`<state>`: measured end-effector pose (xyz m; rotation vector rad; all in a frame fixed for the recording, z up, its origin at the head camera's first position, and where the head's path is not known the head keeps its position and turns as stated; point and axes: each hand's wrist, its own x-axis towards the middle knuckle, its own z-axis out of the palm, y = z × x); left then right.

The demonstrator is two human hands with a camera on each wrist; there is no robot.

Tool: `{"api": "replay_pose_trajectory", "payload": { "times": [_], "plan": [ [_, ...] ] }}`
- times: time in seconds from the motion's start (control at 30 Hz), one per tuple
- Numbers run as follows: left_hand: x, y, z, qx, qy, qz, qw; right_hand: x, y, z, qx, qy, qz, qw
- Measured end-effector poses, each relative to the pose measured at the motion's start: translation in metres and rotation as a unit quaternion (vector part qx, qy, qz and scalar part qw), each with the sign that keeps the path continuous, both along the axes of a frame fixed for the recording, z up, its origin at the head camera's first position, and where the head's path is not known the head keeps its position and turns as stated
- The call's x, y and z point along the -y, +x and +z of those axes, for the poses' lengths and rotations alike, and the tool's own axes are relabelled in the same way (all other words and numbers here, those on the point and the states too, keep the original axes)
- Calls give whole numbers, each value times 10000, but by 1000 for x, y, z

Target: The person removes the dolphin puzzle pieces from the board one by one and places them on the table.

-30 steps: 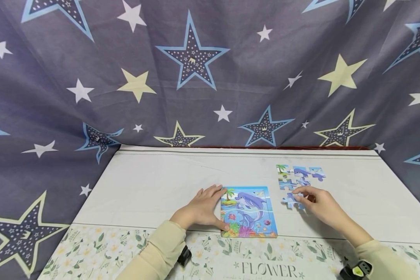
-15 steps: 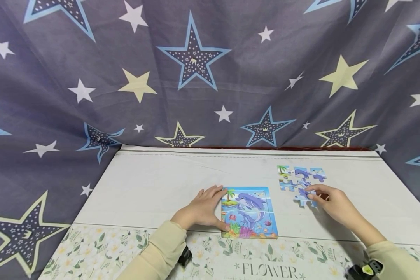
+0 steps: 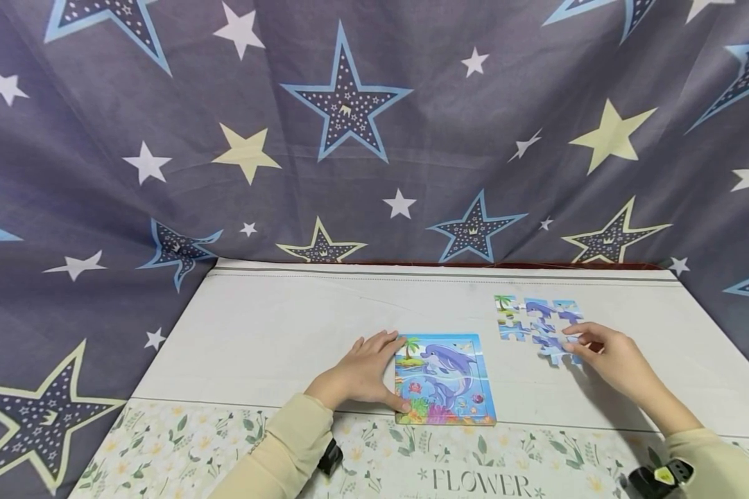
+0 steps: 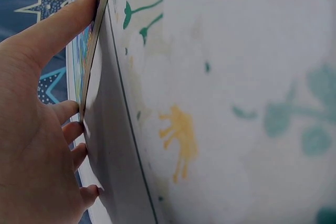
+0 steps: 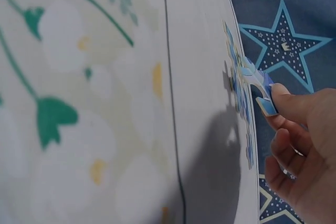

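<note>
My left hand (image 3: 360,373) rests along the left side of a square dolphin puzzle board (image 3: 443,381). Its straight thumb lies on the near left corner, and the fingertips reach the far left corner. To the right, my right hand (image 3: 621,357) pinches a bluish jigsaw piece (image 5: 265,85) between thumb and index finger. In the right wrist view that piece is tilted up, close over the other pieces. Several loose jigsaw pieces (image 3: 539,310) with dolphin and palm parts lie grouped in rows just beyond the right hand. The fingers partly cover the held piece in the head view.
The white table (image 3: 287,319) has a flower-patterned front strip (image 3: 193,443) with the word FLOWER. A dark star-printed curtain (image 3: 193,90) hangs behind and at both sides. Black wrist devices (image 3: 661,478) sit at both sleeves.
My right hand has moved right, carrying the pinched jigsaw piece along the near side of the loose pieces. The left hand and the puzzle board have stayed in place.
</note>
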<state>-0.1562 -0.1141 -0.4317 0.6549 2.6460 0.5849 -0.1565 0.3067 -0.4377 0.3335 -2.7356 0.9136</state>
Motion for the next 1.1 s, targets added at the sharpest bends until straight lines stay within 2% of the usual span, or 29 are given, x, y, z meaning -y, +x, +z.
{"api": "replay_pose_trajectory", "payload": {
  "times": [0.47,0.9,1.1],
  "plan": [
    [-1,1,0,-6,8,7,10000,-13,-3,3,208,-97,-1052,9942],
    [0,2,2,-8,17,-17,10000,-23,-16,-2,561,61,-1409,9884],
    [1,1,1,-19,63,-35,10000,-28,-23,-7,684,179,-1334,9885]
  ]
}}
